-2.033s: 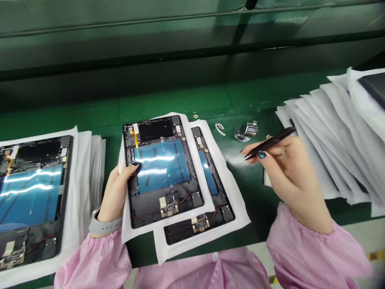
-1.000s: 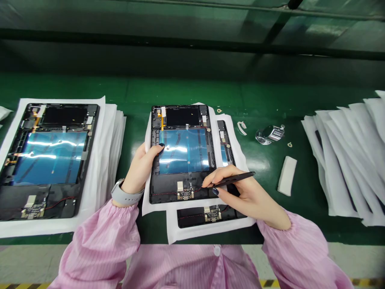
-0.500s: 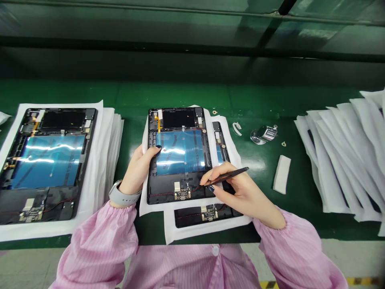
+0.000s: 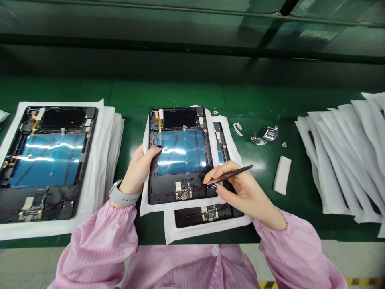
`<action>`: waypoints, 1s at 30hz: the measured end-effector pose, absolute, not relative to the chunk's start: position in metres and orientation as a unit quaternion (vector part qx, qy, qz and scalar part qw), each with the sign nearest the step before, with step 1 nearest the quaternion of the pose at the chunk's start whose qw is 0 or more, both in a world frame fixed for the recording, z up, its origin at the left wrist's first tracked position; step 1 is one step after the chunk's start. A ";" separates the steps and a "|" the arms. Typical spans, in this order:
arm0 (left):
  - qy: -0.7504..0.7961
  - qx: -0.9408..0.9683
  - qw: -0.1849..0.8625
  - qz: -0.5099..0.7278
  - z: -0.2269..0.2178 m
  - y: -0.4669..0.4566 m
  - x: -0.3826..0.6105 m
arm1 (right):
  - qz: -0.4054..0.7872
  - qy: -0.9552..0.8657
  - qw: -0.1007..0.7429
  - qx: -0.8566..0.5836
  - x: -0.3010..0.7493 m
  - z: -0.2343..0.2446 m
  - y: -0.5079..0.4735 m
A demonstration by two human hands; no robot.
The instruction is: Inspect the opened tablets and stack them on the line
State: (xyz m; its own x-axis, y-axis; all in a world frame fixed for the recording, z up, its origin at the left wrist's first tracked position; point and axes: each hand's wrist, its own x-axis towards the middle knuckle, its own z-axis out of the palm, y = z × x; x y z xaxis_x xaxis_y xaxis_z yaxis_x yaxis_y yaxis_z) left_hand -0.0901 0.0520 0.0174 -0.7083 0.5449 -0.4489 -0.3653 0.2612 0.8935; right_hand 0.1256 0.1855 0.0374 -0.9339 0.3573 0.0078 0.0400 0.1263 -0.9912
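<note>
An opened tablet [image 4: 180, 152] with a blue film over its middle lies on a white foam sheet [image 4: 164, 208]. My left hand [image 4: 141, 166] grips its left edge, thumb on top and the other fingers hidden beneath. Black tweezers [image 4: 233, 173] are pinched in my right hand [image 4: 237, 186], their tip at the lower right of the tablet. There a thin red-and-black wire [image 4: 197, 187] runs to a small circuit board [image 4: 183, 194]. Beneath is a second opened tablet [image 4: 192, 216], partly covered, on its own foam sheet.
On the left, another opened tablet [image 4: 51, 152] tops a stack of foam sheets [image 4: 105, 160]. To the right are a metal tally counter [image 4: 266, 135], a white block [image 4: 282, 175], a curled white strip [image 4: 237, 129] and a stack of foam-wrapped pieces [image 4: 337, 160].
My right hand and the tweezers have shifted slightly to the right, and the tweezers' back end sits a little higher. My left hand keeps its hold on the tablet.
</note>
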 end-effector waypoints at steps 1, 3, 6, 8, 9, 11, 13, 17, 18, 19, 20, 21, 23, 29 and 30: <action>0.699 0.065 0.377 0.604 0.018 0.052 -0.090 | 0.647 -0.740 0.123 -0.137 0.126 0.038 0.185; 0.698 0.066 0.377 0.605 0.018 0.052 -0.090 | 0.647 -0.740 0.122 -0.139 0.125 0.038 0.185; 0.698 0.065 0.374 0.607 0.017 0.052 -0.090 | 0.650 -0.738 0.121 -0.132 0.125 0.038 0.186; 0.698 0.063 0.376 0.606 0.017 0.052 -0.091 | 0.653 -0.736 0.121 -0.129 0.125 0.038 0.186; 0.699 0.062 0.377 0.605 0.016 0.052 -0.091 | 0.653 -0.736 0.122 -0.129 0.125 0.038 0.186; 0.701 0.062 0.376 0.602 0.017 0.052 -0.090 | 0.652 -0.737 0.119 -0.131 0.125 0.038 0.186; 0.705 0.062 0.375 0.600 0.018 0.053 -0.090 | 0.652 -0.737 0.117 -0.132 0.125 0.039 0.186; 0.706 0.062 0.373 0.599 0.019 0.053 -0.090 | 0.651 -0.739 0.117 -0.129 0.125 0.038 0.186; 0.706 0.063 0.372 0.599 0.018 0.053 -0.091 | 0.650 -0.739 0.117 -0.129 0.125 0.038 0.186; 0.706 0.064 0.373 0.599 0.018 0.053 -0.091 | 0.650 -0.739 0.117 -0.129 0.125 0.038 0.186; 0.705 0.066 0.374 0.600 0.018 0.053 -0.091 | 0.651 -0.739 0.117 -0.131 0.125 0.038 0.186; 0.704 0.067 0.375 0.600 0.017 0.052 -0.091 | 0.652 -0.738 0.117 -0.131 0.125 0.038 0.186; 0.703 0.071 0.373 0.602 0.016 0.052 -0.092 | 0.652 -0.738 0.116 -0.129 0.126 0.038 0.186; 0.698 0.074 0.377 0.605 0.015 0.051 -0.092 | 0.653 -0.738 0.116 -0.124 0.126 0.037 0.186; 0.698 0.073 0.378 0.604 0.015 0.051 -0.091 | 0.654 -0.737 0.117 -0.124 0.126 0.037 0.186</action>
State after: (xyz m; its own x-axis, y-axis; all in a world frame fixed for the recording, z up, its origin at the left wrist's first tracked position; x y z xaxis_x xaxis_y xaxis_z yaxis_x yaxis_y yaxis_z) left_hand -0.0915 0.0506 0.0153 -0.7033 0.5593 -0.4387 -0.3544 0.2591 0.8985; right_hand 0.1261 0.1860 0.0366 -0.9421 0.3351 0.0096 0.0302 0.1134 -0.9931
